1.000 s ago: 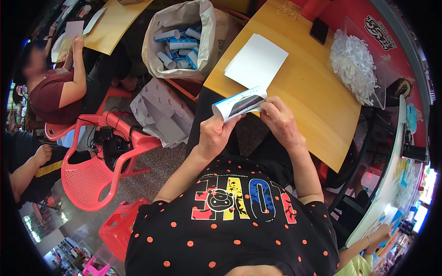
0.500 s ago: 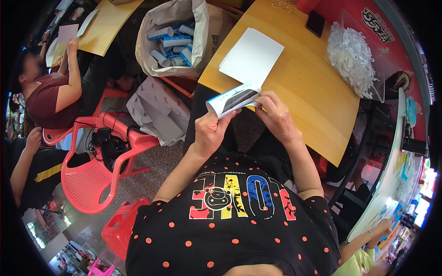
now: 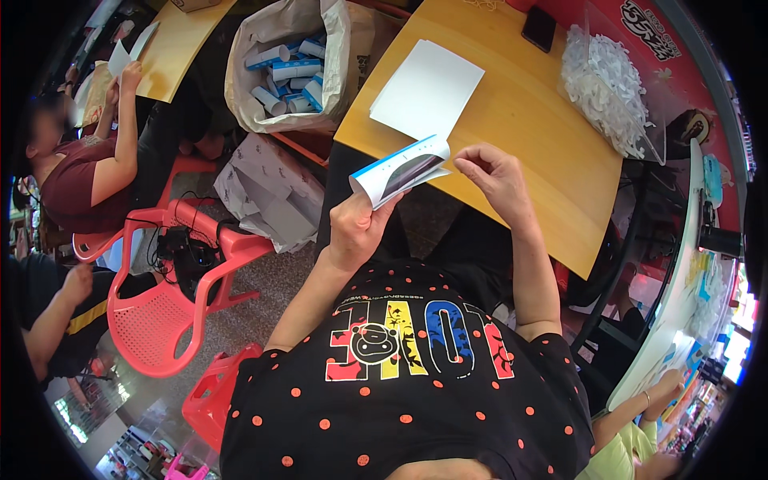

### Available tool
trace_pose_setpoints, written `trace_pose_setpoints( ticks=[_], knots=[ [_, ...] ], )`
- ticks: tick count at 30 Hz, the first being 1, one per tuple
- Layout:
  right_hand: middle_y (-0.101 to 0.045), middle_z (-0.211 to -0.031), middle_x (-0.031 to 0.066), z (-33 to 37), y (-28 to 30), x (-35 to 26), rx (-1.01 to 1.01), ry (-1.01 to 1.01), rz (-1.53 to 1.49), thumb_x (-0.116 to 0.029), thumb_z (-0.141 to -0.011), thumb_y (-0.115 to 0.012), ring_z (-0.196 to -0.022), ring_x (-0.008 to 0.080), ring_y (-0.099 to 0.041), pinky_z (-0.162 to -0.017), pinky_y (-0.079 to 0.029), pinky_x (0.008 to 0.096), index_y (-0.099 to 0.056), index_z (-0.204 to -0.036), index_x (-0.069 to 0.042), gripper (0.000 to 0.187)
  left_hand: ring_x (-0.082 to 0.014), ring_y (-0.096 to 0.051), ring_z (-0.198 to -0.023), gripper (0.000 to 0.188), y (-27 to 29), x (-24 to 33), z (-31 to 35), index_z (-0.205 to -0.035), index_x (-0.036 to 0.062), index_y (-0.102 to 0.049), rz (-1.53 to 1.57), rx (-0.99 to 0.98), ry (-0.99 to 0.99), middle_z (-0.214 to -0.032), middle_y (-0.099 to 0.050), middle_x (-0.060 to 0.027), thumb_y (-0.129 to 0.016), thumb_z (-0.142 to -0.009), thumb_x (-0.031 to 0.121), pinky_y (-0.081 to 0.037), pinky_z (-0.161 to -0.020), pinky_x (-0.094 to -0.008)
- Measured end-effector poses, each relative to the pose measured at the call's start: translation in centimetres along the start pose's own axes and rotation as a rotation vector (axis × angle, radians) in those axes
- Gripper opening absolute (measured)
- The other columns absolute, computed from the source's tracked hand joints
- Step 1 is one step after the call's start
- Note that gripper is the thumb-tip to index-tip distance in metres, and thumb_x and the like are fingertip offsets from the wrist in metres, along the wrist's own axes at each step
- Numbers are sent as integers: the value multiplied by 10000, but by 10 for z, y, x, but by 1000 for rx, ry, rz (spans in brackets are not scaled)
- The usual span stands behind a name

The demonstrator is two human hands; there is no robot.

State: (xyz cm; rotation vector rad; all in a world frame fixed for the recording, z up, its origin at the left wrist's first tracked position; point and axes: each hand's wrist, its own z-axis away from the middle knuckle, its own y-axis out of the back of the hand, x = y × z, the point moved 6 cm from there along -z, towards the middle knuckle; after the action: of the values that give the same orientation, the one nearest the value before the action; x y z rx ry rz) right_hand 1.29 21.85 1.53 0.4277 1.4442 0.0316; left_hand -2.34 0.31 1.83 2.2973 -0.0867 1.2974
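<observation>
My left hand [image 3: 356, 228] grips a curled printed sheet [image 3: 400, 168] by its lower side, thumb on top. The sheet is white with a blue edge and a dark picture, bent over into a loose roll with its ends open. Just right of the roll, apart from it, hovers my right hand [image 3: 498, 180]. Its fingers are curled with the thumb close to the forefinger; whatever they may pinch is too small to make out. Beyond the roll, a stack of white sheets [image 3: 428, 88] lies on the wooden table [image 3: 544, 180].
A large paper sack [image 3: 240, 104] of blue-and-white rolls stands left of the table. At the table's right is a clear box [image 3: 658, 120] heaped with white strips [image 3: 604, 96]. A phone [image 3: 539, 29] lies at the back. A red chair [image 3: 152, 328] and seated people are at left.
My right hand has come off the sheet and moved slightly right. My left hand keeps its hold on the sheet, which has shifted a little left. The view has shifted slightly.
</observation>
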Motion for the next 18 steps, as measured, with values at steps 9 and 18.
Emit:
trace_pose_setpoints(
  ticks=[9, 18],
  knots=[
    [-624, -753, 33, -1, -13, 6, -257, -55, 44, -153, -842, -635, -700, 93, -524, -670, -442, 250, -672, -887, 14, 177, -240, -701, -818, 203, 3, 7, 3, -1027, -37, -655, -111, 14, -88, -911, -701, -155, -671, -830, 11, -540, -684, -296],
    [-543, -683, 28, 3, -20, 2, -248, -62, 127, -150, -848, -615, -614, 97, -448, -577, -399, 271, -600, -808, 26, 180, -258, -700, -794, 176, 3, 5, 6, -995, -28, -670, -175, -9, -100, -898, -699, -158, -678, -825, 19, -537, -668, -295]
  ],
)
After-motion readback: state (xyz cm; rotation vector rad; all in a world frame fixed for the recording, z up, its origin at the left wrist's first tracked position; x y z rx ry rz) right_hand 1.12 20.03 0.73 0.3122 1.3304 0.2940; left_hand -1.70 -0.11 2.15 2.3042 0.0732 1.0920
